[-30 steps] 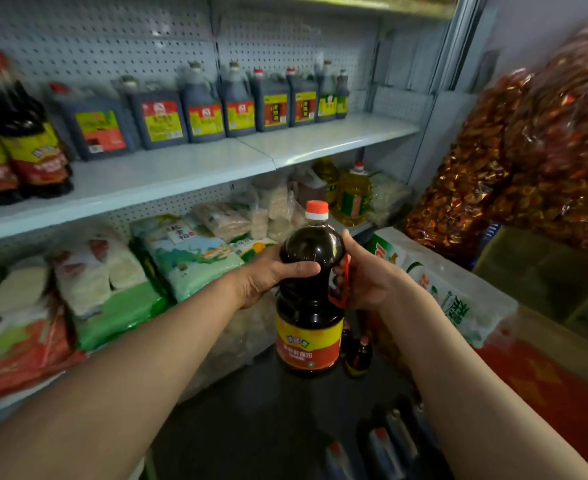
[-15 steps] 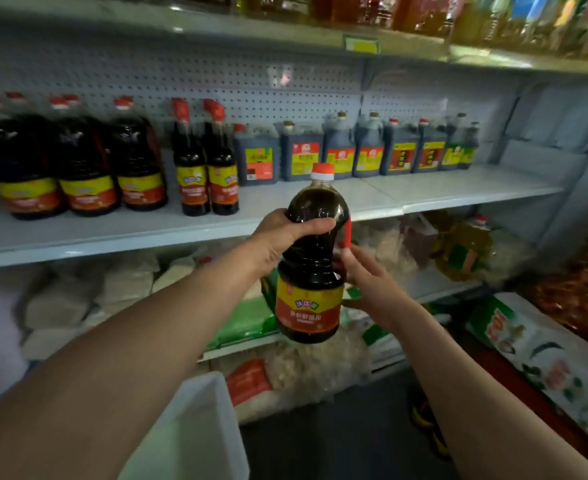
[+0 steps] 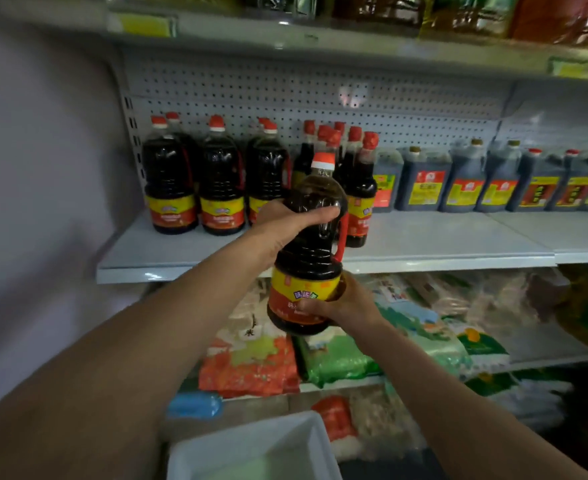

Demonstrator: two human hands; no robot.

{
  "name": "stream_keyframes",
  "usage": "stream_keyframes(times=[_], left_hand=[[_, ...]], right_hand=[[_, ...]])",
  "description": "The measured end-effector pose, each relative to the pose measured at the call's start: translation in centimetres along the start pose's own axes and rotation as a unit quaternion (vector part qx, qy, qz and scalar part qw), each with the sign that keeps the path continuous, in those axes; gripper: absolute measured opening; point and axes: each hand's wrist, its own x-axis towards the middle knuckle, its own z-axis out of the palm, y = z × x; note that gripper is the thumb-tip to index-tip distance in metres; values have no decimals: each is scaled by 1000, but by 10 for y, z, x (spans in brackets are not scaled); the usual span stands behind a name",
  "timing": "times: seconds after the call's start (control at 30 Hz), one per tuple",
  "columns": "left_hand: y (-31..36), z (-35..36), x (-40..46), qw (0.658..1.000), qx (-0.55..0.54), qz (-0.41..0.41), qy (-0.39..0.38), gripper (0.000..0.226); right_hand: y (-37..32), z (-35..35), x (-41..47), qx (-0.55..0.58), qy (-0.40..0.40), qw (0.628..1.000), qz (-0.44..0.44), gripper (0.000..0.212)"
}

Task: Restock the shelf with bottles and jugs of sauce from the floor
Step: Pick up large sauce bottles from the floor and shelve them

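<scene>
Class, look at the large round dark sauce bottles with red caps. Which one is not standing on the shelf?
The large dark sauce bottle with the red-and-white cap, held in front of the shelf: the left hand grips its shoulder, the right hand supports its base.

Bottles [image 3: 195, 188] on shelf [image 3: 424, 247], jugs [image 3: 465, 181] to their right

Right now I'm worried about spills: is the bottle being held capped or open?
Capped. The bottle carries its red-and-white cap, with the left hand at its shoulder and the right hand under its base.
</scene>
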Motion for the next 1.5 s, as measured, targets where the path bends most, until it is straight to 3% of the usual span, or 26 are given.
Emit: stream_keyframes(times=[0.13,0.47,0.6,0.73,0.83,0.9,1.03,1.17,1.33,1.5], left_hand=[[4,-60,20,999,0,20,39,39],[-18,-188,61,991,-28,53,117,61],[-32,-228,77,988,-29,59,136,49],[-52,-268,93,985,-12,70,154,59],[-56,-299,103,986,1,79,146,43],[-54,-316,111,987,8,81,136,45],[-66,-330,126,987,2,68,149,54],[-74,-340,138,989,-2,65,132,56],[-79,-348,149,991,-13,70,112,80],[-81,-349,151,993,-12,75,89,87]], right_hand=[[-23,45,43,0,-32,999,-37,71],[-46,168,139,-46,-78,992,-84,95],[-44,208,168,-52,-98,990,-90,103],[-40,249,193,-52,-115,987,-97,110],[-44,281,207,-88,-105,983,-119,102],[-47,296,219,-94,-101,981,-136,99],[-41,312,235,-100,-102,982,-125,110],[-31,322,244,-105,-90,984,-116,110],[-33,328,255,-120,-98,983,-101,107],[-37,326,254,-136,-97,983,-83,104]])
